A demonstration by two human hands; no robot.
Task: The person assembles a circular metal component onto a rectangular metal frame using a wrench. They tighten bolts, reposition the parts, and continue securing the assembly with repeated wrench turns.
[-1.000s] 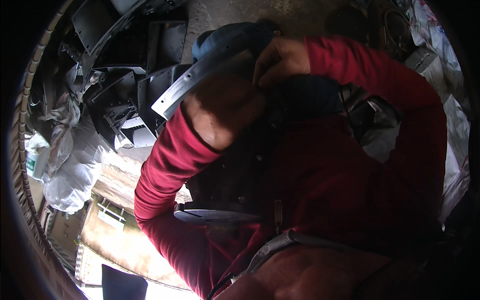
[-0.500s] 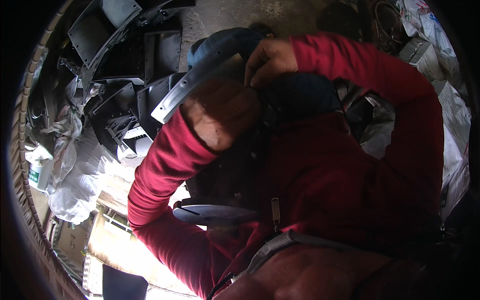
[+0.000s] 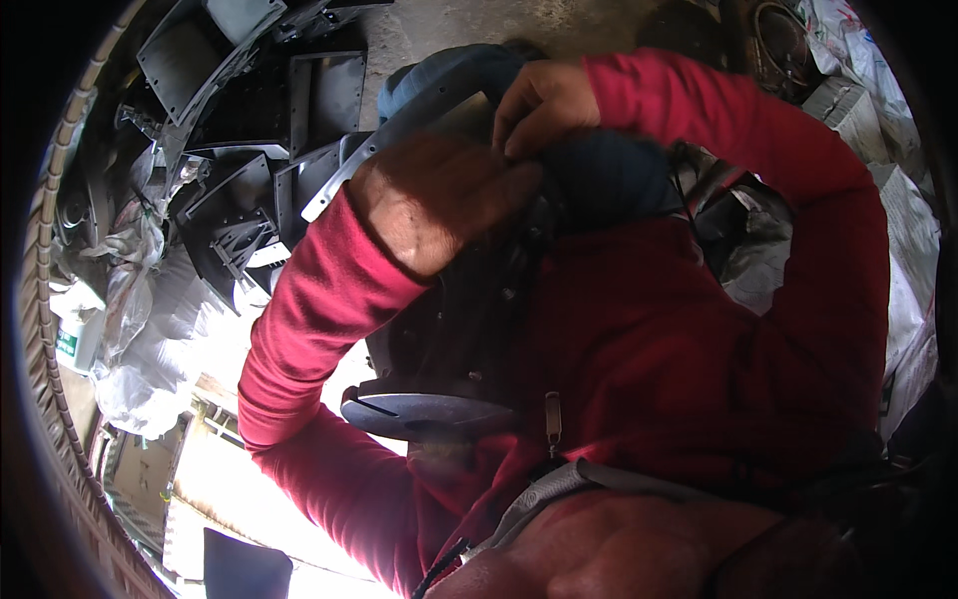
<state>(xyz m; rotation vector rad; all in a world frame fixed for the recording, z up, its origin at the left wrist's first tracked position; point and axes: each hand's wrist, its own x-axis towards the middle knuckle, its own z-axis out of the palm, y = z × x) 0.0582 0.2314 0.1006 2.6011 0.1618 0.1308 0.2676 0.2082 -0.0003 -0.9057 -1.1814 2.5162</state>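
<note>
My left hand (image 3: 429,205) is curled above my lap, closed, its fingertips mostly hidden from this view. Just beyond it, my right hand (image 3: 549,108) has thumb and forefinger pinched together close to the left hand's fingers; whatever lies between them is too small or hidden to make out. A long curved grey metal strip (image 3: 329,193) with holes passes behind my left hand, slanting up to the right. Below my hands a dark assembly (image 3: 429,344) stands against my body, and a grey slotted disc-like plate (image 3: 434,417) is at its lower end.
Several dark metal panels (image 3: 329,105) are piled at the far left. Clear plastic bags (image 3: 150,384) and a white container (image 3: 80,339) sit nearer on that side. White sacks (image 3: 903,270) line the right. My knee in blue trousers (image 3: 449,75) is beyond the strip.
My left hand has moved slightly up, covering more of the metal strip, and my left forearm has shifted left. Both hands stay close together; the right has moved up a little.
</note>
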